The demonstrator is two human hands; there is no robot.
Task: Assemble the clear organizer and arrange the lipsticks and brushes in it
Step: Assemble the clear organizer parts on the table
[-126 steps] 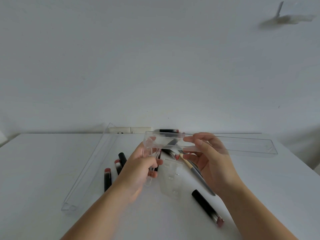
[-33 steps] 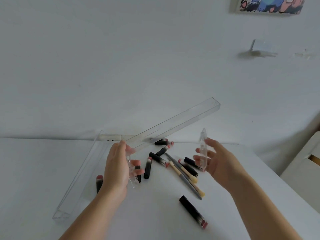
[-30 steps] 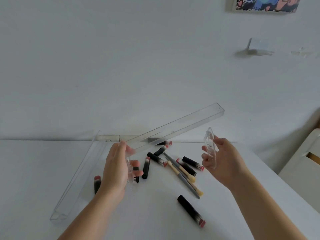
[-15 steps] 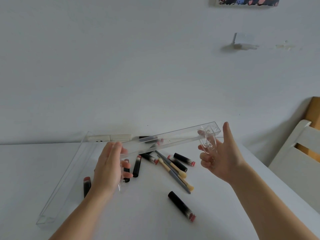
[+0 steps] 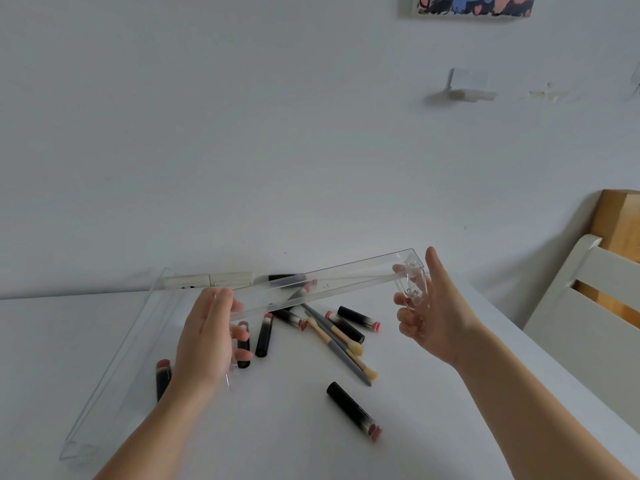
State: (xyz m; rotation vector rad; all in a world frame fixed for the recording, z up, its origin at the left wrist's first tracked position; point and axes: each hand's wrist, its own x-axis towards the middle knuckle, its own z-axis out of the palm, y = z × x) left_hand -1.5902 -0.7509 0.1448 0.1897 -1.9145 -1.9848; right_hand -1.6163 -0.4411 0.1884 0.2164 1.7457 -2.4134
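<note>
My left hand (image 5: 207, 337) grips the near end of a long clear organizer tray (image 5: 329, 285) and holds it in the air above the table. My right hand (image 5: 433, 313) holds a small clear end piece (image 5: 414, 289) against the tray's far right end, thumb raised beside it. A second long clear tray (image 5: 114, 368) lies on the white table (image 5: 433, 427) at the left. Several black lipsticks with pink ends, one of them (image 5: 353, 412) nearest me, and two or three makeup brushes (image 5: 341, 344) lie scattered under the raised tray.
A white power strip (image 5: 211, 280) lies at the table's back edge against the wall. A white chair back (image 5: 585, 306) and a wooden piece (image 5: 620, 216) stand at the right. A small shelf (image 5: 467, 88) and a picture hang on the wall.
The raised tray has tilted down from a steep slant to nearly level. My right hand has brought the clear end piece up to the tray's right end.
</note>
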